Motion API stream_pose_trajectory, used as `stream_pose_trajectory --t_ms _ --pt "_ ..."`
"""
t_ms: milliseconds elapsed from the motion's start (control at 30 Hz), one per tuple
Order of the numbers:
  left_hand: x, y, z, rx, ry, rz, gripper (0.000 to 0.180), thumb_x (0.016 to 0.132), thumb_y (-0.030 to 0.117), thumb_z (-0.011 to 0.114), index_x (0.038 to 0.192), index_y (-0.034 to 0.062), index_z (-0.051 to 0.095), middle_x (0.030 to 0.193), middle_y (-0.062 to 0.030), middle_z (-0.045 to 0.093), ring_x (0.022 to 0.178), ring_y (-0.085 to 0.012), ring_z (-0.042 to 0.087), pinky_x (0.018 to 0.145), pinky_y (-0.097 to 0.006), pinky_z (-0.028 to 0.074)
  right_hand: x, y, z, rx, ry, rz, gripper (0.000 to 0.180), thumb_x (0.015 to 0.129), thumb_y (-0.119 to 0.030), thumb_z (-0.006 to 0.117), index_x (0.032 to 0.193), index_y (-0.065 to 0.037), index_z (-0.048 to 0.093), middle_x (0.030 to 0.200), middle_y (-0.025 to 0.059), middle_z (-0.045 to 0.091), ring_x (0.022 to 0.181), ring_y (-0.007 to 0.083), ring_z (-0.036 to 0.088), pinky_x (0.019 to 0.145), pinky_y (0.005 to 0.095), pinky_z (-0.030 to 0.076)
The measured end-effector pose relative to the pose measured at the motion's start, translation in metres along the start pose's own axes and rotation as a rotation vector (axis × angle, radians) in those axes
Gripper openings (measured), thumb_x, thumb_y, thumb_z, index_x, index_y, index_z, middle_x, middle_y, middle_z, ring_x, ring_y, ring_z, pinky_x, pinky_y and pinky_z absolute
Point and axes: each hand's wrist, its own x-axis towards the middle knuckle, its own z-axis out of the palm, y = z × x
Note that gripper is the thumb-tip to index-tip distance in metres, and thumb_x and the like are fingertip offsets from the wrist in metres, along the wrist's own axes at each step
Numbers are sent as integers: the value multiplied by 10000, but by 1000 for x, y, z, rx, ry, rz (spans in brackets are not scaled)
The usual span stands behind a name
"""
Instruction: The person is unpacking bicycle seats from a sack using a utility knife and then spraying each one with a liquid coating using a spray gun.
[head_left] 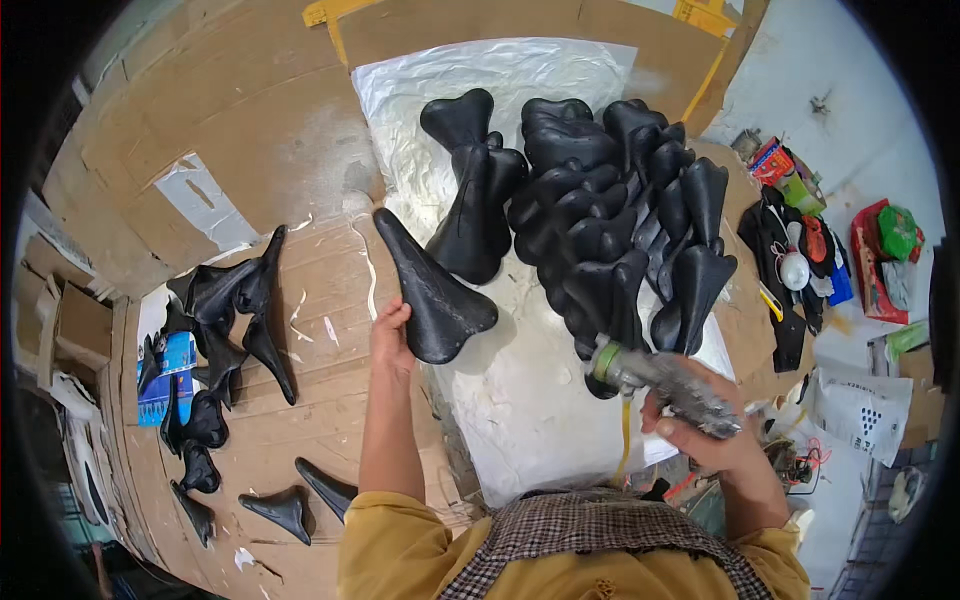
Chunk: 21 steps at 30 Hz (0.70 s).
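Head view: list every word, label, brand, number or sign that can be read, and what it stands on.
White bag, right: dark dotted mark with a few small letters, not quoted here.
Blue sheet, left: print too small to read.
Red packet, upper right: print too small to read.
Black saddle in the left hand: no lettering discernible.

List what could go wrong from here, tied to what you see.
1. The left hand grips the black bicycle saddle near one edge, so it might tip or slip.
2. The right hand holds what looks like a spray gun beside the saddle pile; a stray bump could mark those saddles.
3. The yellow hose hangs near the checked apron and might snag.
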Motion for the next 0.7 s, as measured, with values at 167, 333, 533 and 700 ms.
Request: stream_pose_trajectory --t_ms 167,333,533,700 --pt "0 -23 -25 -22 -40 -40 255 764 1 539 1017 9 569 955 -72 623 903 -194 579 845 -312 456 -1 -6 0 2 134 -90 558 752 -39 648 1250 8 400 842 53 594 755 108 558 696 242 451" --pt "-4 -6 -41 107 24 -43 341 691 63 540 1025 0 572 967 -85 625 905 -223 583 873 -338 441 1 4 0 -126 131 109 520 764 -42 651 1227 12 421 854 42 572 764 80 529 682 223 433" --pt "57 25 -54 119 -89 5 283 692 18 533 971 2 579 918 -72 624 861 -198 583 839 -290 440 12 -35 -2 49 468 -54 495 769 -35 632 1221 2 432 820 43 555 744 112 542 676 243 453" --pt "116 32 41 181 -330 -104 213 704 47 524 903 19 593 868 -43 614 815 -166 570 785 -261 432 -1 -25 -20 -238 246 115 508 734 -47 662 1194 7 453 807 47 596 725 97 550 674 240 448"
